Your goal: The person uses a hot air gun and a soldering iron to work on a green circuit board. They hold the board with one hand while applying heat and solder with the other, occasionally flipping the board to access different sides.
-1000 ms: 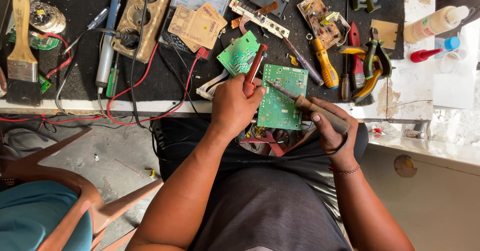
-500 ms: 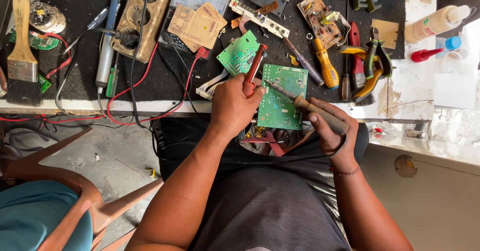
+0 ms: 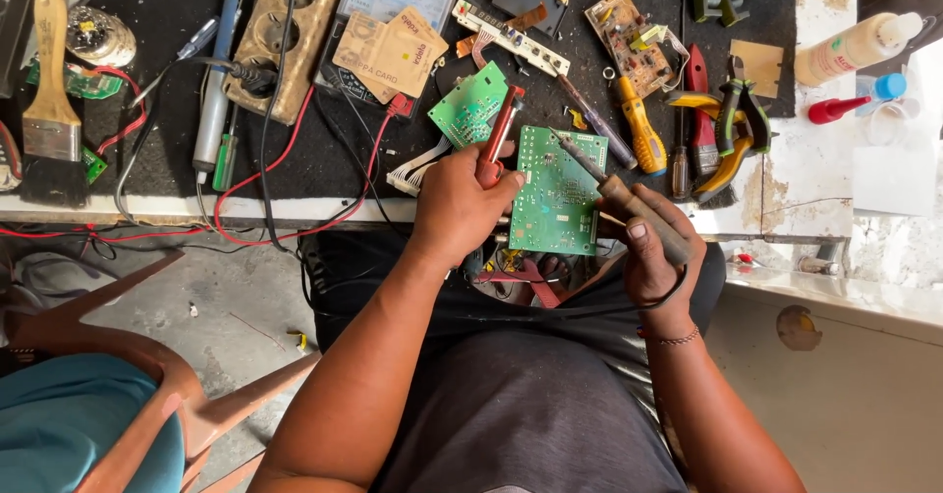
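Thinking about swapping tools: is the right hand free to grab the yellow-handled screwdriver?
Probably not yet: the right hand is gripping a soldering iron. The yellow-handled screwdriver lies uncovered just beyond it.

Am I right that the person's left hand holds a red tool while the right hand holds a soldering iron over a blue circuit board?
Not quite: in the head view the circuit board is green. The left hand does hold the red tool, and the right hand the soldering iron.
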